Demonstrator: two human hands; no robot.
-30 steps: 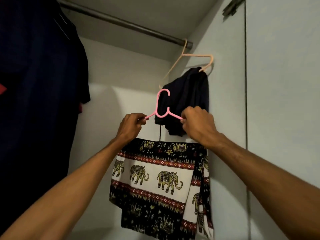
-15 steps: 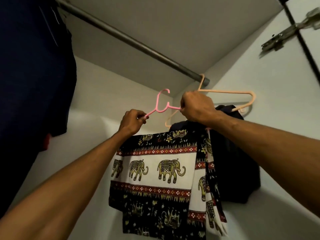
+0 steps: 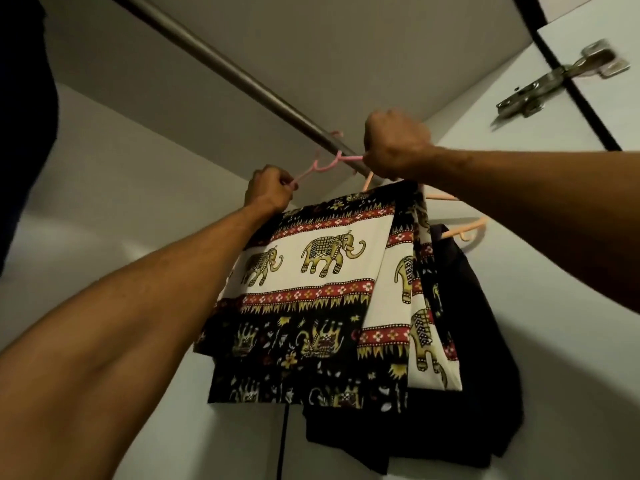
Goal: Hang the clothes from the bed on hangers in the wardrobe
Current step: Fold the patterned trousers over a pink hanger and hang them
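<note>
Left hand (image 3: 268,190), right hand (image 3: 394,147): fingers (image 3: 282,180) pinching ends of pink hanger (image 3: 327,163) | up by rail (image 3: 242,76), seating unclear | risk: uneven tilt slides elephant-print cloth (image 3: 322,261) off, or early release drops everything.

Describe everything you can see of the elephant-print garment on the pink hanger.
The elephant-print garment is thin-looking cloth folded over the pink hanger, hanging in layers. White bands carry gold elephants between red flowered borders; the lower part is black with small yellow, red and white motifs. It hangs below the wardrobe rail, the left hand and right hand gripping the hanger's ends. Its right edge overlaps a dark garment behind.
</note>
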